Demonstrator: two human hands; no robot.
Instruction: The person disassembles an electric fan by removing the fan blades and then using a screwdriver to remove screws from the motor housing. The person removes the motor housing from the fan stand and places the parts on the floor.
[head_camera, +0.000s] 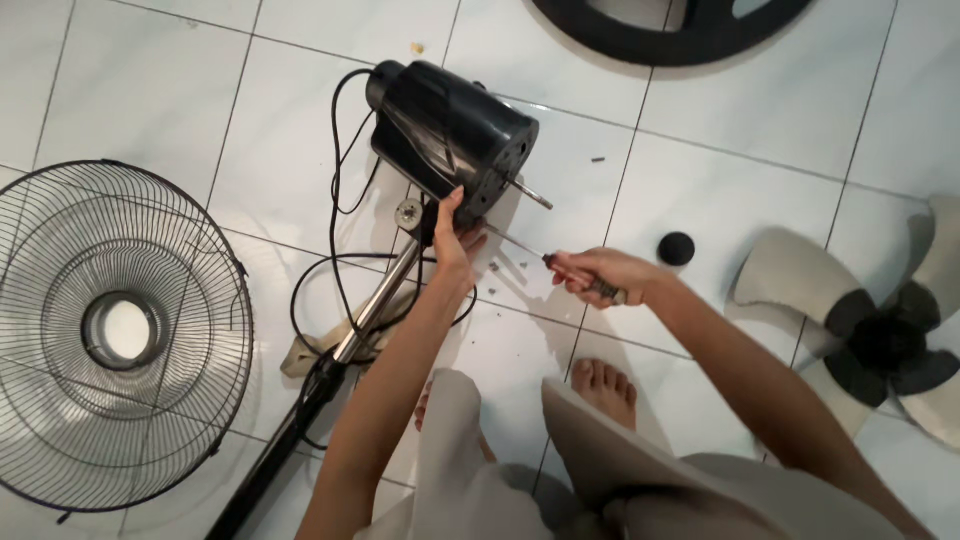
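A person sits above a white tiled floor (150, 90), seen from a camera on their head looking down past their knees and one bare foot (606, 388).

The left hand (452, 240) grips the underside of a black fan motor housing (455, 135), fingers wrapped around the joint where the housing meets its metal stand pole (375, 305). The housing lies on its side near the top centre of the view, its bare metal shaft (531, 193) poking out to the right.

The right hand (600, 275) is closed tightly around the handle of a screwdriver (520, 245), whose thin blade points left toward the lower edge of the housing (the tip itself is hidden by the left hand's fingers).

A black power cord (338, 190) loops on the floor to the left of the housing. Far left lies a round wire fan guard (115, 335). At the right edge rests a pale fan blade set (880, 335) with a dark hub, and a small black round cap (676, 248) sits between it and the right hand. A second black guard ring (680, 30) is partly visible at the top.
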